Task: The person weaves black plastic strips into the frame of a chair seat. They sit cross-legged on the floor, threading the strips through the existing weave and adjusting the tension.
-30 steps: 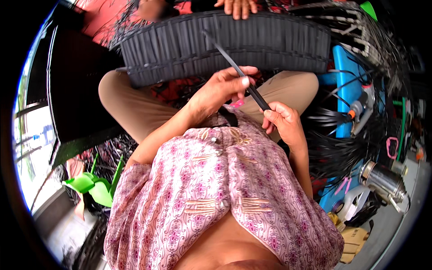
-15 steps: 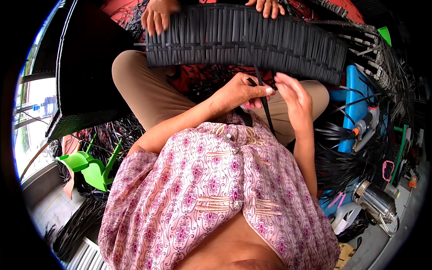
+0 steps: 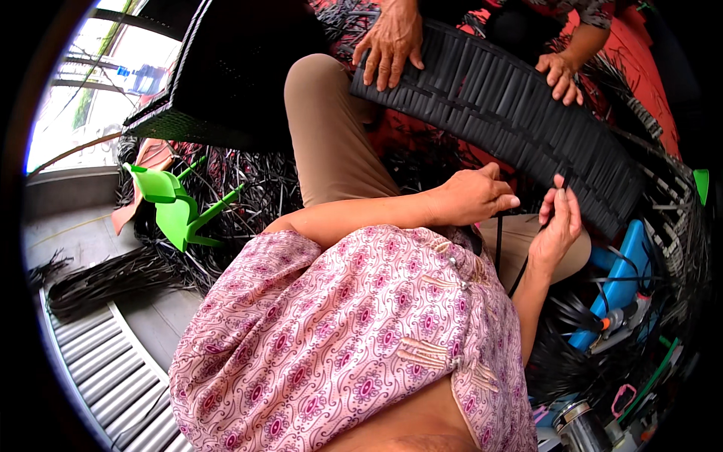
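Note:
My left hand (image 3: 471, 197) and my right hand (image 3: 557, 226) sit close together at the near edge of a long black woven rattan panel (image 3: 520, 113). Both pinch a thin black weaving strip (image 3: 499, 239) that hangs down between them over my lap. The strip's upper end runs toward the panel edge near my right fingertips. Across the panel, another person's two hands (image 3: 388, 41) press on its far edge. My pink patterned sleeve and tan trousers fill the middle of the view.
A dark woven furniture piece (image 3: 226, 75) stands at the upper left. A green plastic chair (image 3: 177, 207) lies among loose black strips (image 3: 98, 279). A blue object (image 3: 625, 279) and tools (image 3: 614, 320) lie at the right, a metal can (image 3: 580, 426) at the bottom right.
The view has swung left and down. The panel now slants toward the right, and my hands have dropped from its underside to its near edge, still holding the strip.

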Tool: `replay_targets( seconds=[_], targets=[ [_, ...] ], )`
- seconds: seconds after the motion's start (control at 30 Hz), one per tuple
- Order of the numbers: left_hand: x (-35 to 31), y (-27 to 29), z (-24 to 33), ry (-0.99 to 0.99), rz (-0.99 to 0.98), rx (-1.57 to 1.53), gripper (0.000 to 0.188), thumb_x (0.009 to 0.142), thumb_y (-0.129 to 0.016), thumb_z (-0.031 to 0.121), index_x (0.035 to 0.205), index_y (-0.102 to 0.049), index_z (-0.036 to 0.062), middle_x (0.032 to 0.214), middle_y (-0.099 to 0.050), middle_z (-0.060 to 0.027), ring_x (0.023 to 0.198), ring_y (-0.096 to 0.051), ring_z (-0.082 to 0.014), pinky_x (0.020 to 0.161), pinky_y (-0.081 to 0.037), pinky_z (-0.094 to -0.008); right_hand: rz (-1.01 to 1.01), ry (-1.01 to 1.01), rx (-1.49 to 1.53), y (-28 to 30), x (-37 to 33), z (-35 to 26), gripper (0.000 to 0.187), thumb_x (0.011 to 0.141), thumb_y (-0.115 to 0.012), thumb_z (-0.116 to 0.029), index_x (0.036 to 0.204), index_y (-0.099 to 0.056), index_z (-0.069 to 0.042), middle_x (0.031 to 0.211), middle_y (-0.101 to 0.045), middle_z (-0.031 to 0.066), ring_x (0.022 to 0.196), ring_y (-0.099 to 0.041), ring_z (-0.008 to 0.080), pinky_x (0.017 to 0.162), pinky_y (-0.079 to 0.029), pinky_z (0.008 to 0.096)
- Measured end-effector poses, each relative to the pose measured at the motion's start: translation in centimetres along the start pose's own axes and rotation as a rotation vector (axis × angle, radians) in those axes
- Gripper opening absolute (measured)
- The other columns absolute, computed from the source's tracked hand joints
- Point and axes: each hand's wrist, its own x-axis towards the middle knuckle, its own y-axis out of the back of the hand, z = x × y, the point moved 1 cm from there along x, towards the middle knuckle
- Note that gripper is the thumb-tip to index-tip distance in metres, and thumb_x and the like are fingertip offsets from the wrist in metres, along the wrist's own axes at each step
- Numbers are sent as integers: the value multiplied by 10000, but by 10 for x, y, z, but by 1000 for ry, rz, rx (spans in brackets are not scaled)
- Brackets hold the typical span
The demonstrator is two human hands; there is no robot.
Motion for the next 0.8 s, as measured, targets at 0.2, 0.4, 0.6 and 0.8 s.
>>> replay_targets(
  seconds=[0.2, 0.4, 0.6, 0.8],
  targets=[
    [-1, 7, -3, -146, -10, -113, 321, 984, -621, 318, 1015, -700, 8, 937, -669, -166, 904, -666, -360, 781, -533, -447, -199, -122, -83, 3, -14, 29, 254, 984, -646, -213, 1087, -715, 9, 812, -595, -22, 750, -519, 65, 708, -404, 208],
    [-6, 18, -10, -188, -58, -440, 334, 987, -646, 278, 1062, -692, -44, 896, -669, -161, 928, -657, -321, 815, -520, -428, -367, -259, 153, -11, -30, 32, 258, 999, -642, -222, 1098, -675, 15, 1051, -695, 91, 991, -641, 150, 913, -490, 291],
    [-18, 34, -14, 156, -186, -719, 260, 1011, -627, 246, 1070, -714, 9, 945, -658, -52, 890, -640, -136, 782, -530, -278, -483, -470, 98, -17, -44, 26, 309, 1028, -582, -313, 1101, -621, -15, 834, -677, 49, 651, -598, 110, 579, -449, 229],
    [-39, 65, -29, 146, -27, -494, 316, 965, -691, 229, 1203, -662, 24, 1061, -663, -69, 993, -619, -139, 870, -513, -287, -460, -527, 42, 15, -40, 35, 386, 986, -634, -246, 1224, -611, 57, 758, -529, -23, 645, -445, 54, 571, -330, 196]
  ],
)
